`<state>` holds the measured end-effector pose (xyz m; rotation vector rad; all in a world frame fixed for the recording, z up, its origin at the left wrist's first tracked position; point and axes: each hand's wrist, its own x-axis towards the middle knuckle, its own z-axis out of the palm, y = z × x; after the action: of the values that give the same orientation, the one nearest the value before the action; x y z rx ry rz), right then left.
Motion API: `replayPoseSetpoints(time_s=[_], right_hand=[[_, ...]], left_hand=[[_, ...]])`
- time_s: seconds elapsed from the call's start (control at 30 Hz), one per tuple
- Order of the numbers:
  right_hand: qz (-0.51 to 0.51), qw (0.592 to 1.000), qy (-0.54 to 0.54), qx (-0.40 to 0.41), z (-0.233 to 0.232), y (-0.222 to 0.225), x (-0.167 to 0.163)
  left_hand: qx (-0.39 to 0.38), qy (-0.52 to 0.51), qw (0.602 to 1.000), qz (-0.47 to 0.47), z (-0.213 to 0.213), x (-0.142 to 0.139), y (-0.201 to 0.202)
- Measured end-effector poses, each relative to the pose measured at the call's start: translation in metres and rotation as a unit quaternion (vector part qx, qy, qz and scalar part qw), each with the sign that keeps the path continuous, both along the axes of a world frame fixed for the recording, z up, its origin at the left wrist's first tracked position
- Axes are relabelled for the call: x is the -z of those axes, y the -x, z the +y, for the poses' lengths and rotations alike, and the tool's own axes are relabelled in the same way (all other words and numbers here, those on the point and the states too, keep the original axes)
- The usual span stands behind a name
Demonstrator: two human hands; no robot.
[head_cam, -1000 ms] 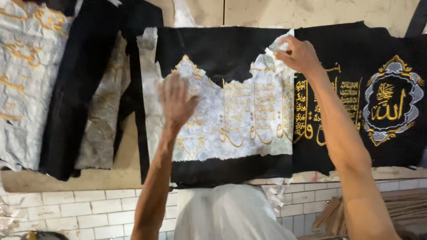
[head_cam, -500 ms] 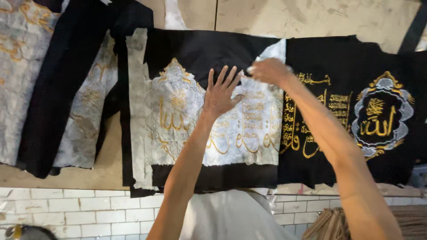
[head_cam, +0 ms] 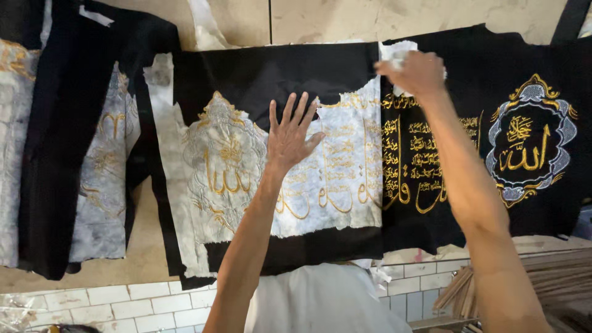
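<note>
Head view: left hand (head_cam: 291,137) pressing flat, fingers spread, on the black embroidered cloth (head_cam: 277,74) mid-frame, right hand (head_cam: 417,73) pinching the white backing paper (head_cam: 345,179) at its upper-right edge — thin, limp, tear-prone stuff, best gripped at that loose edge.

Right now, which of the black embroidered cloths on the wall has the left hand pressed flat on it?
The middle cloth, still mostly covered by white backing paper. The left hand lies open on it; the right-hand cloth shows bare gold embroidery.
</note>
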<state>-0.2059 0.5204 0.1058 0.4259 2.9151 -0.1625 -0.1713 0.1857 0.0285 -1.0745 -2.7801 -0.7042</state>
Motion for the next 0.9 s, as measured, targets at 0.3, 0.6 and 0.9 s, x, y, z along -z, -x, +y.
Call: replayPoseSetpoints(time_s=[0.3,0.6,0.9], right_hand=[[0.073,0.986,-0.068,-0.137,0.009,0.023,0.033],[0.130,0.972,-0.159,-0.118,0.046,0.014,-0.003],[0.331,0.932,-0.144,-0.033,0.158,-0.075,-0.072]], left_hand=[[-0.006,0.001,1.000,-0.010,0.000,0.000,-0.002],[-0.003,0.002,1.000,-0.022,0.000,-0.002,-0.003],[-0.004,-0.008,1.000,0.002,0.002,0.003,-0.002]])
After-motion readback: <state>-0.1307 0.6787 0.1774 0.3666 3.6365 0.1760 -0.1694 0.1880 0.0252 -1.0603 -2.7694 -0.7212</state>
